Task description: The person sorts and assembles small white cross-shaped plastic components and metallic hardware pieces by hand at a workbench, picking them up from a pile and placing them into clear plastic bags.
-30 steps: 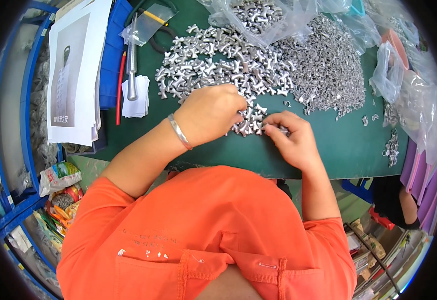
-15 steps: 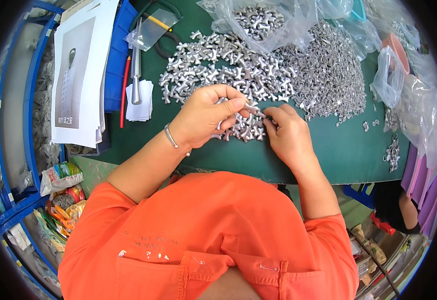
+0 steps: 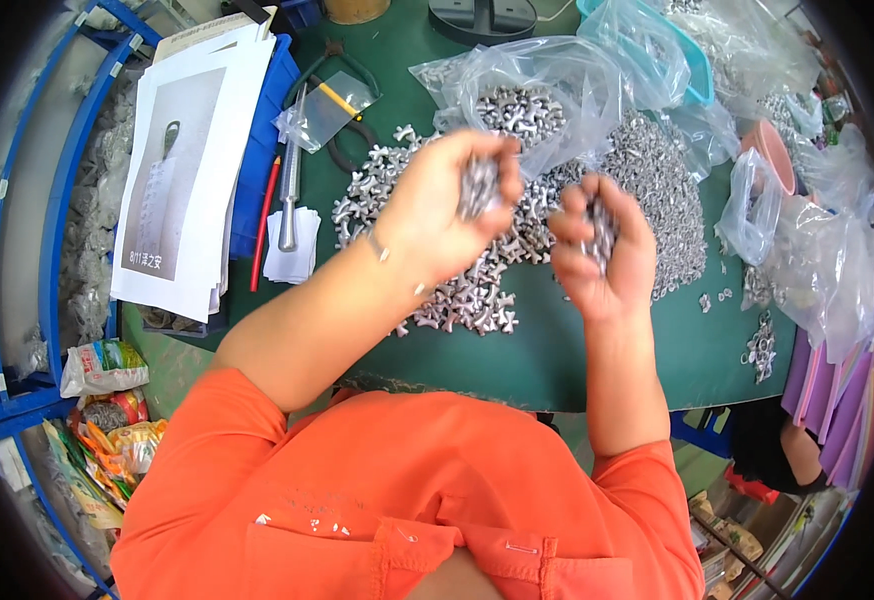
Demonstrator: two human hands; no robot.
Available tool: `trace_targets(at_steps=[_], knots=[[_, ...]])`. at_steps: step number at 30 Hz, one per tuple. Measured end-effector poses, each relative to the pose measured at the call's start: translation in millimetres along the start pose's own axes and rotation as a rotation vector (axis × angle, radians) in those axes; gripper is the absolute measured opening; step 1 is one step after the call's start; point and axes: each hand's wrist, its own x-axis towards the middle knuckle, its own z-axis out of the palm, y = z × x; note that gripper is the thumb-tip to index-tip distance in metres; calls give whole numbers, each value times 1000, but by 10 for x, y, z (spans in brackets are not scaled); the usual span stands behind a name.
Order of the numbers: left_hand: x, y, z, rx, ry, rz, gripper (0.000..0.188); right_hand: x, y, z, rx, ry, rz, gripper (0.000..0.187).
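Note:
Several silver bone-shaped metal pieces [image 3: 479,190] lie in my left hand [image 3: 437,215], its fingers curled round them and the palm turned up and inward. In my right hand [image 3: 619,255], also cupped, sits another cluster of silver metal pieces [image 3: 600,230], blurred by motion. Both hands hover over a heap of bone-shaped pieces [image 3: 469,302] spread on the green table [image 3: 577,340]. Behind the hands a clear plastic bag [image 3: 577,90] stands open with more of the same pieces inside. To the right of it spreads a pile of smaller silver metal parts [image 3: 672,220].
On the left are paper sheets [image 3: 172,180], a blue bin [image 3: 254,160], a red pencil [image 3: 265,225], a metal rod-like tool [image 3: 289,195] and pliers [image 3: 367,75]. Plastic bags [image 3: 827,250], a turquoise basket [image 3: 699,70] and a pink bowl [image 3: 775,160] stand at the right.
The hands were together on a small metal piece low over the heap. Now they are apart and raised, each cupping a handful of pieces. The view has shifted toward the table's far side.

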Motion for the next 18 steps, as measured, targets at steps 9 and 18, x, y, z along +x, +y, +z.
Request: trace_targets(at_steps=[9, 18], knots=[[767, 227, 557, 369, 89, 280, 24, 1033, -143, 423, -449, 400, -514, 35], [-370, 111, -175, 1613, -83, 399, 9, -228, 145, -134, -1864, -19, -218, 12]])
